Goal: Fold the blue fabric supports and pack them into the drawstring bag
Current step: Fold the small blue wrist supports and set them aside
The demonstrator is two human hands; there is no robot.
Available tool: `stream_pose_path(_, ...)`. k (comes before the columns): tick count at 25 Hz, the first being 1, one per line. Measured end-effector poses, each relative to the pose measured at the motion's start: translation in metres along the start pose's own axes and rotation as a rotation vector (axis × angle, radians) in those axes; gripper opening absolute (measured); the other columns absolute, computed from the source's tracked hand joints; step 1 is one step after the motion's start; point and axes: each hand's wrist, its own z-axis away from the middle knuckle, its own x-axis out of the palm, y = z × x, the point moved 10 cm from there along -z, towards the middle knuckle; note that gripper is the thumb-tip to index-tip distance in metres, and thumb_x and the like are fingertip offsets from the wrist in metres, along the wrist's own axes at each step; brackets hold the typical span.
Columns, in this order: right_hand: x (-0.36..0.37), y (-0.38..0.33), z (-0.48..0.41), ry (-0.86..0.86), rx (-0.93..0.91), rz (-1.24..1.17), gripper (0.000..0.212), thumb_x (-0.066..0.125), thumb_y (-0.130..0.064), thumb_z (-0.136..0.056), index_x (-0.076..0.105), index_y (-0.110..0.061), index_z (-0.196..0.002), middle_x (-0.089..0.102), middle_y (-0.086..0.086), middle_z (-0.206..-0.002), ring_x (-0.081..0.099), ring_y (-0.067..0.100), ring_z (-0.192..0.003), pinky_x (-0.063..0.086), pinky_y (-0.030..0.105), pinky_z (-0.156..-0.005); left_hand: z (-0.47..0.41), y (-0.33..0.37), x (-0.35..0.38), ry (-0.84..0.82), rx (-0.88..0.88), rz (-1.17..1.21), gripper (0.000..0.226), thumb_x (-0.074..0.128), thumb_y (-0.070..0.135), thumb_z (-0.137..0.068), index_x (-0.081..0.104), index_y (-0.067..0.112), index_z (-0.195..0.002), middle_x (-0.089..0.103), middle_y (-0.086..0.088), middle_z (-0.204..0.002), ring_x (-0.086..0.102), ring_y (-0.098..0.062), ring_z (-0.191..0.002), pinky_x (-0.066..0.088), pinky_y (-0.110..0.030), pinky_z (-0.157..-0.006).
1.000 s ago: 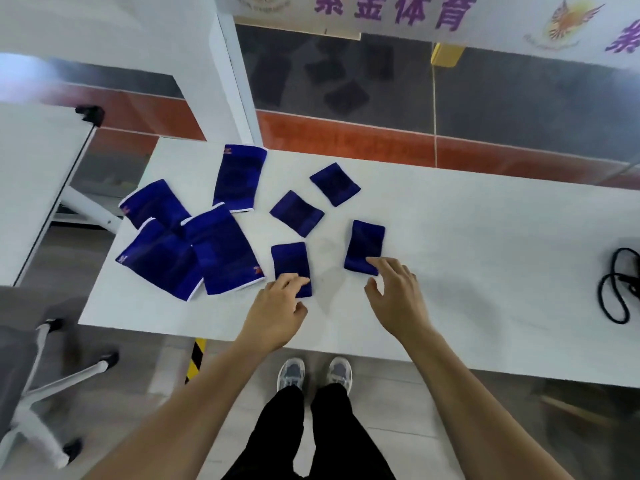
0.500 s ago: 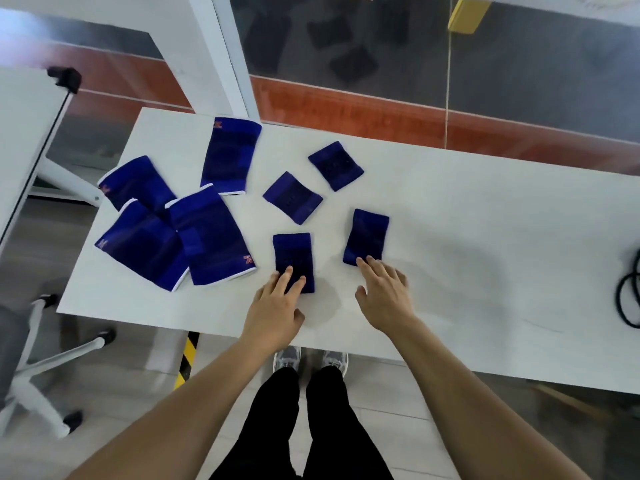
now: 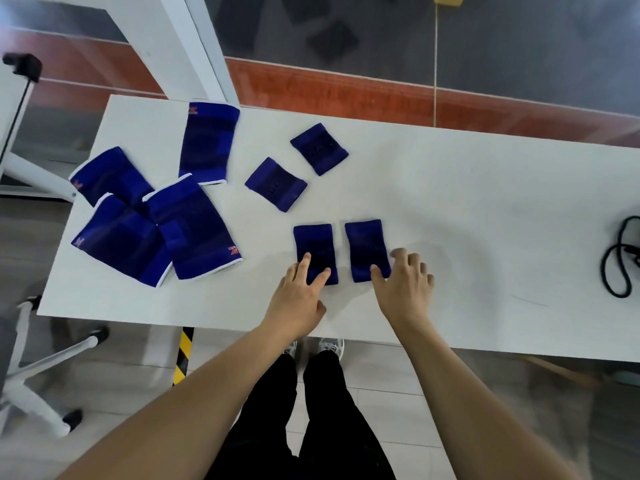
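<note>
Several blue fabric supports lie flat on the white table (image 3: 450,202). Two small ones sit side by side near the front edge: the left small support (image 3: 313,242) and the right small support (image 3: 365,245). My left hand (image 3: 299,299) rests its spread fingertips on the near end of the left one. My right hand (image 3: 405,285) touches the near right corner of the right one, fingers apart. Two more small supports (image 3: 276,184) (image 3: 319,148) lie further back. Larger supports with white trim (image 3: 194,226) (image 3: 119,240) (image 3: 110,174) (image 3: 209,142) overlap at the left. No drawstring bag shows.
A black cord (image 3: 620,258) loops at the table's right edge. A white chair base (image 3: 38,368) stands on the floor at the left. A white post (image 3: 194,46) rises behind the table. My legs and shoes are below the front edge.
The right small support has slid left and now lies straight beside the left one. Both hands moved forward onto the near ends of the two supports.
</note>
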Motion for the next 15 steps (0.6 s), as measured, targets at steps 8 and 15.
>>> stream_pose_path(8, 0.005, 0.009, -0.006, -0.15, 0.192, -0.584, 0.008, 0.058, -0.02, -0.097, 0.055, -0.019, -0.104, 0.062, -0.006, -0.096, 0.063, 0.021, -0.093, 0.053, 0.035, -0.079, -0.011, -0.012, -0.041, 0.236, -0.089, 0.426, 0.031, 0.052, 0.018, -0.097, 0.06, 0.018, -0.128, 0.06, -0.002, -0.118, 0.057, -0.021, -0.103, 0.049, -0.035, -0.091)
stream_pose_path(15, -0.033, -0.029, 0.008, -0.173, 0.033, -0.888, 0.008, 0.068, -0.019, -0.095, 0.061, -0.022, -0.097, 0.071, -0.006, -0.089, 0.065, 0.007, -0.075, 0.046, 0.013, -0.058, -0.042, -0.015, -0.032, 0.066, -0.582, 1.622, 0.015, 0.06, 0.016, -0.098, 0.067, 0.01, -0.11, 0.07, -0.007, -0.092, 0.067, -0.02, -0.079, 0.059, -0.031, -0.072)
